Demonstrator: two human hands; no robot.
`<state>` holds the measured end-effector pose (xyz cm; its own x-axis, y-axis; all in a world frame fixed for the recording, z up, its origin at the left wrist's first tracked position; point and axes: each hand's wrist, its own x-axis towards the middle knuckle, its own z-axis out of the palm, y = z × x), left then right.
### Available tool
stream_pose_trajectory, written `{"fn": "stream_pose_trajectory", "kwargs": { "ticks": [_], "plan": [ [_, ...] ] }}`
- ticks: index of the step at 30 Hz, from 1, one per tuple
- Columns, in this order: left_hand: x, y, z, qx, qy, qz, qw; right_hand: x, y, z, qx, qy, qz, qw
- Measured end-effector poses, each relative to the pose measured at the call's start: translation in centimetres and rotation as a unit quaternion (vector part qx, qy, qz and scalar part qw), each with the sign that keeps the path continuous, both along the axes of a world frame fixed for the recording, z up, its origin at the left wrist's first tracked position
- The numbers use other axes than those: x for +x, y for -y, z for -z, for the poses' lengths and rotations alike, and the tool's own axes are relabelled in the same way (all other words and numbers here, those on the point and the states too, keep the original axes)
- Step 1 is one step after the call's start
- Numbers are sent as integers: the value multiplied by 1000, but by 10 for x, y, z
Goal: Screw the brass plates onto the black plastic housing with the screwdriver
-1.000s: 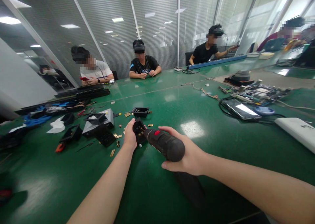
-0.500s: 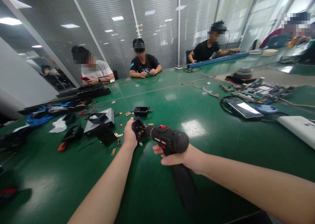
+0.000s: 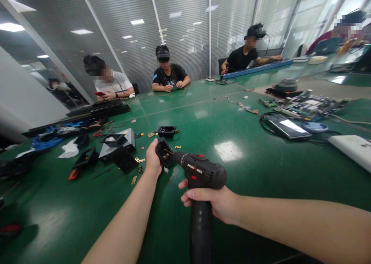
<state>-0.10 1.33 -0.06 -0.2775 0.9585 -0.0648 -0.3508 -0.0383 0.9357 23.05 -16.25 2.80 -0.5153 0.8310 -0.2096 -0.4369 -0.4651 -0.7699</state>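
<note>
Head view, looking forward and down over a long green table (image 3: pixel 203 233). The person's left hand (image 3: pixel 152 161) sits just left of centre, fingers curled around a small black open-topped box (image 3: pixel 164 152) and tipping it on edge, its open side turned toward 3 o'clock, apparently so the tool can get in. Brass fittings glint inside the box.

The right hand (image 3: pixel 216 202), at about 5 o'clock from the box, is wrapped tightly around the grip of a black cordless screwdriver (image 3: pixel 203 172). The fingers are pressed together on the handle with the thumb lying along its near side; whether a finger rests on the trigger cannot be told. The tool's nose points toward 10 o'clock and its tip reaches into the box's opening, so the two hands seem to brace box and driver against each other.

At 12 o'clock from the held box lies a second black box (image 3: pixel 165 131), flat on the table. Small brass pieces (image 3: pixel 139 160) are scattered to the left of the hand, and more black casings (image 3: pixel 116 148) lie at 9 o'clock. At 2 o'clock, well apart, a dark tablet (image 3: pixel 285 125) rests among cables.

Across the table, at 12 o'clock, other people sit with their own hands on the tabletop
</note>
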Motion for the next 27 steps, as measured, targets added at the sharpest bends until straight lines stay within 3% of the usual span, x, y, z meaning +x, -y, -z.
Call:
{"fn": "stream_pose_trajectory", "kwargs": {
  "ticks": [8,18,27],
  "plan": [
    [0,1,2,10,-14,8,1000,-3,0,-1,-5,16,-16,1000],
    [0,6,-5,22,-78,17,997,23,-34,-34,145,81,-65,984],
    [2,9,-6,40,-79,43,995,23,-26,-34,214,145,-58,964]
  ]
}}
